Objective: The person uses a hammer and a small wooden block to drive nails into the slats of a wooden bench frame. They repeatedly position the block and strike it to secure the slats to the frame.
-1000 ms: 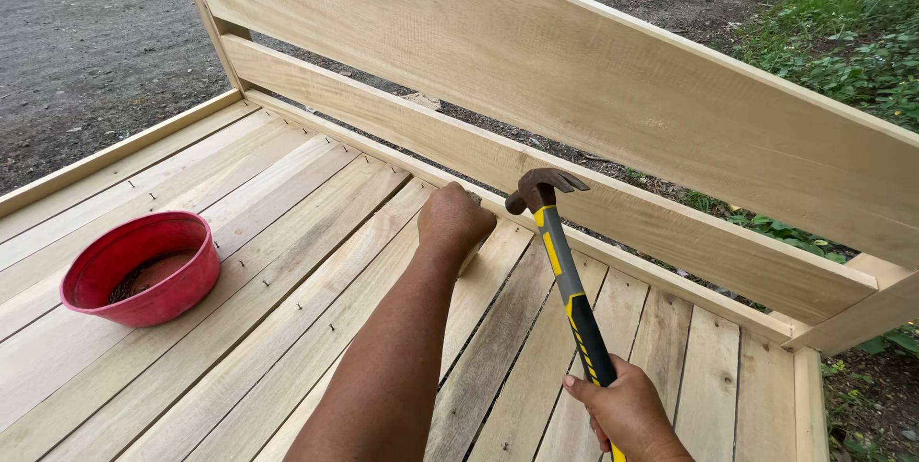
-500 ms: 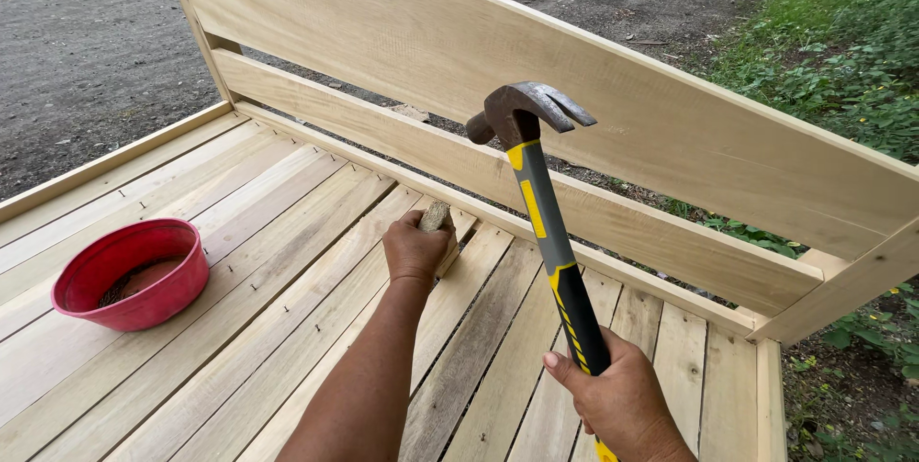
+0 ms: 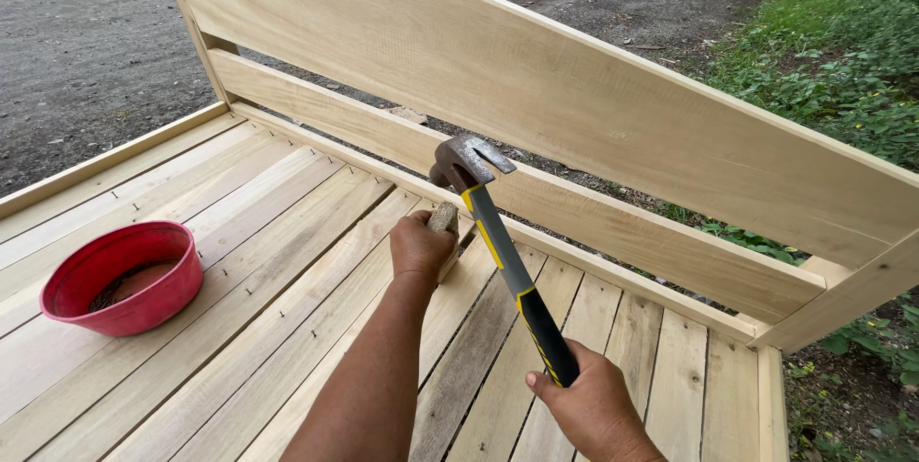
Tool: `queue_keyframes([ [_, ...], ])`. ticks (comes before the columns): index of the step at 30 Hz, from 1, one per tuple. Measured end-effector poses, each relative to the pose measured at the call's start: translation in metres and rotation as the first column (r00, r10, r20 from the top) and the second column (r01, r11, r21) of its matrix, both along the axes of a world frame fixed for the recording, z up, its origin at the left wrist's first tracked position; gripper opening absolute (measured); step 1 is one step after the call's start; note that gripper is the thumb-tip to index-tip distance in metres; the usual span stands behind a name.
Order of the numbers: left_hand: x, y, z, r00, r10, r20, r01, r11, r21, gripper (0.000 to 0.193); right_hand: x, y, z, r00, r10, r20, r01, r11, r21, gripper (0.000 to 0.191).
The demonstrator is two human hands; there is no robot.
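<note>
My right hand [image 3: 592,409] grips the black and yellow handle of a claw hammer [image 3: 498,251]. Its rusty steel head [image 3: 461,162] hangs just above my left hand. My left hand [image 3: 419,247] is closed around a small pale wooden block [image 3: 444,220] that stands on the slats of an unfinished wooden bed frame [image 3: 287,261], close to the lower rail of the headboard [image 3: 574,98]. Whether a nail sits under the hammer head is hidden by my fingers.
A red plastic bowl [image 3: 123,278] with dark contents rests on the slats at the left. Small nail heads dot the slats. Gravel ground lies beyond the headboard, with grass and weeds to the right. The frame's edge runs along the right side.
The hammer head was raised high half a second ago and has come down to just above my left hand. My left hand stays by the rail, still on the block.
</note>
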State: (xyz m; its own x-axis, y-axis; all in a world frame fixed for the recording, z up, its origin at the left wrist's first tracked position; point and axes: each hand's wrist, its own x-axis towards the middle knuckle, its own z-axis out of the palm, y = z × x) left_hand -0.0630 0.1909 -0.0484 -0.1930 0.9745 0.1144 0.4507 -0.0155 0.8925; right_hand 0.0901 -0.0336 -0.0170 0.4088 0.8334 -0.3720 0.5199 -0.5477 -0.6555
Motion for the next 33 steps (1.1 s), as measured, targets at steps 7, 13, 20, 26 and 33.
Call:
queue_keyframes([
  [7, -0.002, -0.004, 0.004, 0.999, -0.026, -0.021, 0.025, 0.998, -0.05, 0.034, 0.009, 0.005, -0.009, 0.98, -0.055, -0.193, 0.029, 0.99, -0.135, 0.032],
  [13, -0.006, 0.01, 0.004, 0.977, -0.093, -0.193, 0.073, 0.991, -0.109, 0.041, 0.028, 0.01, -0.073, 0.986, -0.121, -0.115, 0.104, 0.984, -0.143, 0.033],
  [20, -0.001, 0.022, 0.008, 0.914, -0.187, -0.359, 0.143, 0.979, -0.146, 0.076, 0.065, 0.031, -0.191, 0.986, 0.11, 0.127, -0.056, 0.929, -0.366, 0.053],
  [26, 0.017, 0.008, 0.046, 0.926, -0.204, -0.317, 0.081, 0.928, -0.363, 0.038, 0.075, 0.027, -0.212, 0.998, 0.034, 0.047, -0.01, 0.899, -0.439, 0.055],
  [33, 0.037, -0.015, 0.057, 0.866, -0.201, -0.458, 0.058, 0.95, -0.308, 0.029, 0.063, 0.014, -0.196, 0.984, 0.12, 0.128, -0.053, 0.898, -0.438, 0.053],
])
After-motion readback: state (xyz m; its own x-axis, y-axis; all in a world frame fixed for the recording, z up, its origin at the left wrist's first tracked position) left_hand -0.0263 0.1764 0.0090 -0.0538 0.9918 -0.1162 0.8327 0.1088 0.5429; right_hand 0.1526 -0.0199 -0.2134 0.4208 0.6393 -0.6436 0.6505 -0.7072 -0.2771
